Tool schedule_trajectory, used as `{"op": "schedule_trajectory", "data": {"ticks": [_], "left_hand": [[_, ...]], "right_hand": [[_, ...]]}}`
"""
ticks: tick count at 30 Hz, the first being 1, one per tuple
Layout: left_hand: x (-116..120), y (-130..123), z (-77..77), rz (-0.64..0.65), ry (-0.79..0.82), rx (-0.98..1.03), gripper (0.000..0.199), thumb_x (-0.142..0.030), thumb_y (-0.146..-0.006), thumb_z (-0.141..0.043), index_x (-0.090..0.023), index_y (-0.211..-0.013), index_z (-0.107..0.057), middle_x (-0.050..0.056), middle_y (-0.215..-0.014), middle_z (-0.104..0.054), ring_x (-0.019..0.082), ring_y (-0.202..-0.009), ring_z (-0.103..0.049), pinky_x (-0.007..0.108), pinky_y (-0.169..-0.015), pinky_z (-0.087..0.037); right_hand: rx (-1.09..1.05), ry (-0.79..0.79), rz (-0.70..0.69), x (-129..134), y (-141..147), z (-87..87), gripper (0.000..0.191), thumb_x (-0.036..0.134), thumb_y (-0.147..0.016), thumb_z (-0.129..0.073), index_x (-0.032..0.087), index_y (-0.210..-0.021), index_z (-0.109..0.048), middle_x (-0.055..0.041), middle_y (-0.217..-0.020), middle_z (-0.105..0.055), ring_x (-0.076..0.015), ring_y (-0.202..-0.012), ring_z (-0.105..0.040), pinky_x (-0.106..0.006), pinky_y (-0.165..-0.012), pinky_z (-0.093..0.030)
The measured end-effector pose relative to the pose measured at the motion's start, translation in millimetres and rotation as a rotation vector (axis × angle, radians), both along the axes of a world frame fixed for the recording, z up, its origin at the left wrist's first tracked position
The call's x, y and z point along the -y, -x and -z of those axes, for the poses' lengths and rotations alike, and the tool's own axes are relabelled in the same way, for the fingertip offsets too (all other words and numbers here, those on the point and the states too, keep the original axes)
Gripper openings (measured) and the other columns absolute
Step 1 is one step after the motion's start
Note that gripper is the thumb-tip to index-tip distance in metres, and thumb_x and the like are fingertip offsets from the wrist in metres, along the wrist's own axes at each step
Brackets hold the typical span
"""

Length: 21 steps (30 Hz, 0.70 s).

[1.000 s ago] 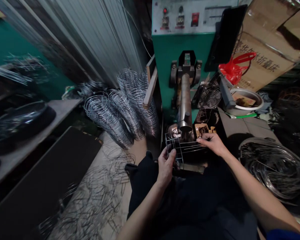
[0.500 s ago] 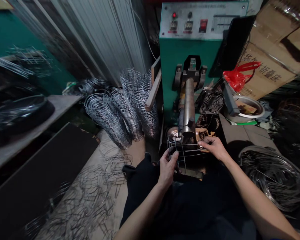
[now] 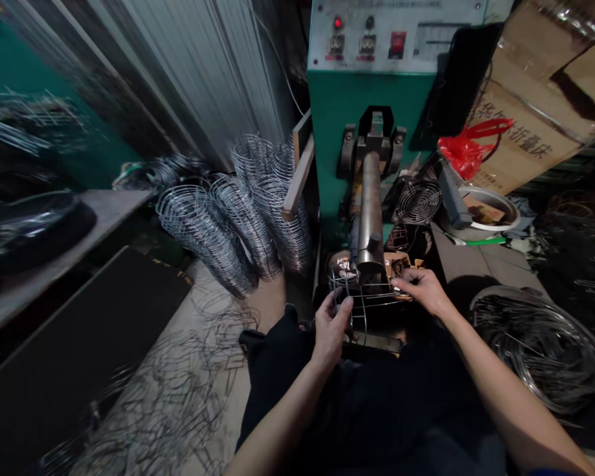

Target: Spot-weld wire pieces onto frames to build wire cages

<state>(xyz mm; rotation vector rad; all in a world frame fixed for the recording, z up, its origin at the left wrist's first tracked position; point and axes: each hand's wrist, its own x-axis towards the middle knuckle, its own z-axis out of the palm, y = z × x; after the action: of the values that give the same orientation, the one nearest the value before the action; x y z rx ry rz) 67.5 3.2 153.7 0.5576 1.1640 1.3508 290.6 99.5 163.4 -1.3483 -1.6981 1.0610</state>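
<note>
Between my hands is a wire frame [image 3: 365,305] of thin bent metal rods, just below the end of the machine's steel cylinder arm [image 3: 371,218]. My left hand [image 3: 331,324] is closed on the frame's left side, thumb against the wire. At the frame's right end, the thumb and fingers of my right hand [image 3: 421,291] pinch the straight wires; the fingertips are partly hidden. The green machine [image 3: 327,99] stands right in front, a red lamp lit on its panel. Small parts in a tan box [image 3: 397,263] lie beneath the arm.
Stacked wire rings [image 3: 203,231] stand left of the machine. Loose bent wire pieces [image 3: 168,390] cover the floor at left. A round container of wires [image 3: 540,344] sits at right, below a metal bowl [image 3: 496,225]. A grey bar [image 3: 300,178] juts out beside the machine.
The view has shifted slightly, so the machine sits a little higher and further left. Both hands keep their hold on the wire frame, with hardly any movement.
</note>
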Motion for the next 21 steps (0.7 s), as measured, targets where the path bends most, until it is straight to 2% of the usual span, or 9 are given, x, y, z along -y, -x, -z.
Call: {"op": "schedule_trajectory", "data": {"ticks": [3, 7, 10, 12, 14, 17, 21], "left_hand": [[-1.5, -0.7, 3.3, 0.021, -0.011, -0.014, 0.071, -0.053, -0.075, -0.077, -0.011, -0.128, -0.055, -0.009, -0.059, -0.047, 0.006, -0.036, -0.041, 0.023, -0.034, -0.047], [-1.2, -0.4, 5.8, 0.025, 0.001, -0.025, 0.072, -0.053, -0.078, -0.074, -0.011, -0.132, -0.052, -0.011, -0.053, -0.043, 0.007, -0.035, -0.041, 0.023, -0.034, -0.045], [0.9, 2.0, 5.6, 0.033, 0.024, -0.049, 0.075, -0.053, -0.075, -0.076, -0.012, -0.134, -0.052, -0.011, -0.052, -0.043, 0.008, -0.037, -0.044, 0.022, -0.037, -0.045], [2.9, 3.2, 6.0, 0.051, 0.02, -0.064, 0.077, -0.053, -0.075, -0.077, -0.013, -0.135, -0.051, -0.01, -0.053, -0.046, 0.009, -0.038, -0.047, 0.022, -0.039, -0.045], [4.6, 2.9, 7.5, 0.064, 0.001, -0.066, 0.075, -0.052, -0.076, -0.076, -0.013, -0.134, -0.051, -0.009, -0.054, -0.048, 0.009, -0.037, -0.048, 0.021, -0.038, -0.044], [6.1, -0.3, 11.2, 0.018, -0.033, -0.027, 0.07, -0.052, -0.076, -0.076, -0.014, -0.13, -0.054, -0.011, -0.053, -0.044, 0.006, -0.035, -0.042, 0.019, -0.037, -0.042], [6.8, -4.7, 16.0, -0.026, -0.062, -0.016, 0.068, -0.05, -0.076, -0.077, -0.014, -0.129, -0.056, -0.012, -0.054, -0.039, 0.004, -0.037, -0.037, 0.02, -0.037, -0.045]], "right_hand": [[0.003, 0.004, 0.015, -3.0, -1.9, 0.8, 0.063, 0.067, -0.069, -0.075, 0.02, -0.052, -0.037, 0.0043, -0.055, -0.032, -0.0115, -0.056, -0.029, -0.028, -0.055, -0.023], [-0.013, -0.002, 0.021, -4.0, -7.1, 6.3, 0.057, 0.062, -0.072, -0.076, 0.02, -0.055, -0.041, 0.0041, -0.056, -0.035, -0.0123, -0.057, -0.032, -0.028, -0.056, -0.024], [-0.076, -0.148, 0.119, 6.7, -12.5, 15.0, 0.047, 0.057, -0.078, -0.073, 0.021, -0.066, -0.046, 0.0027, -0.065, -0.042, -0.0152, -0.064, -0.04, -0.029, -0.062, -0.033], [-0.109, -0.287, 0.181, 19.0, -15.3, 22.2, 0.036, 0.052, -0.086, -0.067, 0.022, -0.077, -0.049, -0.0003, -0.077, -0.049, -0.019, -0.076, -0.049, -0.031, -0.072, -0.039], [-0.077, -0.371, 0.16, 31.6, -15.7, 28.6, 0.03, 0.051, -0.091, -0.059, 0.022, -0.083, -0.054, -0.0056, -0.093, -0.056, -0.0242, -0.093, -0.053, -0.036, -0.083, -0.041], [-0.001, -0.383, 0.097, 43.6, -10.6, 32.5, 0.036, 0.052, -0.094, -0.055, 0.022, -0.074, -0.058, -0.0105, -0.103, -0.059, -0.0296, -0.106, -0.053, -0.042, -0.092, -0.04], [0.007, -0.371, 0.124, 44.4, -0.6, 27.2, 0.041, 0.051, -0.093, -0.055, 0.021, -0.066, -0.054, -0.0076, -0.09, -0.056, -0.0264, -0.092, -0.053, -0.04, -0.084, -0.041]]}}
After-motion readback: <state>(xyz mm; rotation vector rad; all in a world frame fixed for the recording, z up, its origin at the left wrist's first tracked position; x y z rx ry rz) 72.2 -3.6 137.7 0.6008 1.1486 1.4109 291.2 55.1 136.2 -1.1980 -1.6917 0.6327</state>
